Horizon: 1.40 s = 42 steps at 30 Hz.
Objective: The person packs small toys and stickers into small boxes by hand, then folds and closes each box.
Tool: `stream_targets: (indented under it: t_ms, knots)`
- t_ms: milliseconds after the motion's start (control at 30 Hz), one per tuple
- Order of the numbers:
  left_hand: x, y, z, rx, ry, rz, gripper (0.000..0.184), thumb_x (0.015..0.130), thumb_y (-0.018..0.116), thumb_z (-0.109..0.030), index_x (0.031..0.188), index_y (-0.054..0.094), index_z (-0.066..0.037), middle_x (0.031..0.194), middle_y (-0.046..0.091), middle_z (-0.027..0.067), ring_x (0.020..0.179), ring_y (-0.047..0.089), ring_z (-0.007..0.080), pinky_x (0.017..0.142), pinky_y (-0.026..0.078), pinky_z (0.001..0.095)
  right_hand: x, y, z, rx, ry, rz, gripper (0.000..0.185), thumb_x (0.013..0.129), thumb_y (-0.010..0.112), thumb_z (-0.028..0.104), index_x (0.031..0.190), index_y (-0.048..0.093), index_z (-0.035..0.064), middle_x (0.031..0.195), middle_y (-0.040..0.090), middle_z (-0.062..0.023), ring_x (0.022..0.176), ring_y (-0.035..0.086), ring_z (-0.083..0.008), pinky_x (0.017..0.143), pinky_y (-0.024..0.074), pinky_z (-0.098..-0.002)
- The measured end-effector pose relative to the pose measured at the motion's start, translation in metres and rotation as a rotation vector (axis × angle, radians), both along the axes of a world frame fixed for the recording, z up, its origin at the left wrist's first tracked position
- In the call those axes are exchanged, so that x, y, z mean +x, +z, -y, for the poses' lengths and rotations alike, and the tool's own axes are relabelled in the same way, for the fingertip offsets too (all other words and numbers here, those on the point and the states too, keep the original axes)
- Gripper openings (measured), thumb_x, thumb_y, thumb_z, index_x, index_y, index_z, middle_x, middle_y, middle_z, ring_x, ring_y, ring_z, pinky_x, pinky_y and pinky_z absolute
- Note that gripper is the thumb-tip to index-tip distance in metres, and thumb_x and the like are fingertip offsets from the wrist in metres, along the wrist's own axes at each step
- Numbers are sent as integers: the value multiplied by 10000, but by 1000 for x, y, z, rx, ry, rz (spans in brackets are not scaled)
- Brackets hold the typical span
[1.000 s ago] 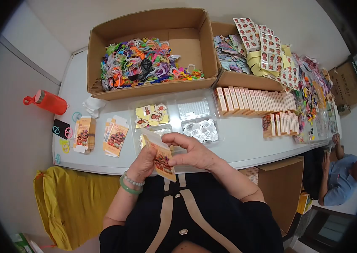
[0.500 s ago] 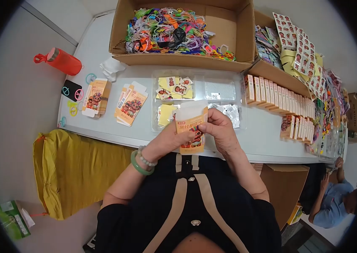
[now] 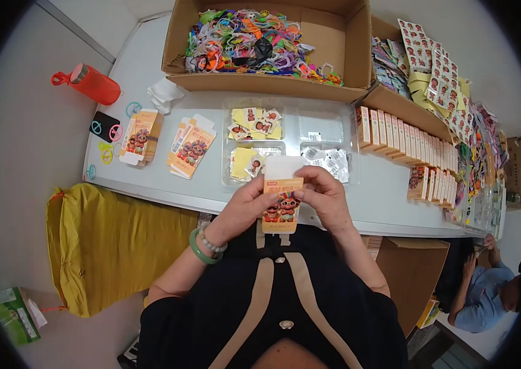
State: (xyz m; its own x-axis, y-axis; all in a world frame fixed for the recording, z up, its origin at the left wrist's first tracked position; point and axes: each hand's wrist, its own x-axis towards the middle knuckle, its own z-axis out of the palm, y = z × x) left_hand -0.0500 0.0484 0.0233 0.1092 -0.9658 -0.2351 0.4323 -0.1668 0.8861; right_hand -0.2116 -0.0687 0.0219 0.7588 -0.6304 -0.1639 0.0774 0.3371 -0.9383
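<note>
Between my two hands is a small orange cardboard box (image 3: 281, 212) with cartoon figures on its front and a white flap standing up at its top. My left hand (image 3: 245, 206) grips its left side, thumb across the front. On the right edge, near the top, my right hand (image 3: 325, 200) pinches the box with thumb and fingers. Just beyond the hands lies a clear plastic tray (image 3: 291, 146). Its compartments hold character stickers (image 3: 254, 123), yellow cards (image 3: 243, 163) and silvery white packets (image 3: 328, 163).
A carton (image 3: 260, 83) of colourful trinkets stands at the back. Rows of filled-out orange boxes (image 3: 405, 132) line the right. Flat boxes (image 3: 193, 147), a box stack (image 3: 140, 138), a phone (image 3: 102, 126) and a red bottle (image 3: 95, 85) lie left. Another person (image 3: 488, 292) sits far right.
The box has come slightly lower and turned more upright, its white flap now facing me squarely. My left hand has shifted down and left along its side, showing more of the front.
</note>
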Motion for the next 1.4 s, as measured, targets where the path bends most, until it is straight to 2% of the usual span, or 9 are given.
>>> stream_targets:
  t_ms: [200,267,467,567,700,767,1000,1067,1400]
  knots:
    - [-17,-10,-18,24,252,146,361,873,597,-60,1204,479,22,981,592,47,831,583,89,724,495,224,-11,-10,-9,-10,89,-110,189,798,640,-26,972,580,17,836,567,14,747,529,-35,665,454,-186]
    - [-18,-3,-20,-33,216,497,470,836,604,33,1273,430,12,1040,583,64,903,576,103,750,489,225,-11,-9,-7,39,83,-138,176,783,658,-10,940,583,18,813,564,15,738,517,-40,667,440,-186]
    - [-1,-9,-15,-50,-14,140,308,847,610,3,1123,476,-24,901,514,-7,771,512,39,675,460,202,-19,-5,6,-317,260,-197,245,748,672,-17,973,582,15,830,559,7,736,506,-64,688,428,-198]
    - [9,-3,-10,-28,-86,63,178,849,581,16,982,480,-46,888,486,-22,765,454,3,639,401,158,-10,3,-6,-8,109,-83,278,747,682,3,1010,591,9,912,574,-25,856,543,-108,791,441,-253]
    - [18,2,-10,13,-114,171,182,865,596,-17,989,467,-47,900,515,-8,794,501,32,690,435,185,-3,10,-2,-39,128,-104,288,755,667,-7,1031,587,19,976,579,-60,867,558,-146,803,445,-281]
    - [11,0,-11,-27,-48,282,168,872,584,-13,994,472,-39,929,537,9,827,518,43,714,447,194,-1,9,2,-708,100,-87,241,769,647,-11,1000,585,20,998,588,-94,871,567,-179,803,449,-285]
    - [-6,-19,-22,-96,140,194,282,846,593,28,1085,454,-26,932,585,32,826,526,39,694,453,194,6,13,5,-606,246,-74,74,807,622,41,869,595,12,961,601,-100,869,567,-180,778,439,-270]
    - [-10,-16,-21,-86,156,149,330,841,597,34,1118,431,-30,936,585,33,810,516,35,680,441,187,10,9,8,-294,302,-252,73,817,613,46,877,606,5,931,601,-88,861,565,-164,765,435,-267]
    - [-2,-12,-20,-75,58,117,503,839,553,107,1273,341,-32,1100,575,125,966,571,121,798,482,227,16,24,1,-358,317,-210,154,824,615,54,966,623,-3,865,591,-57,825,552,-127,752,430,-244]
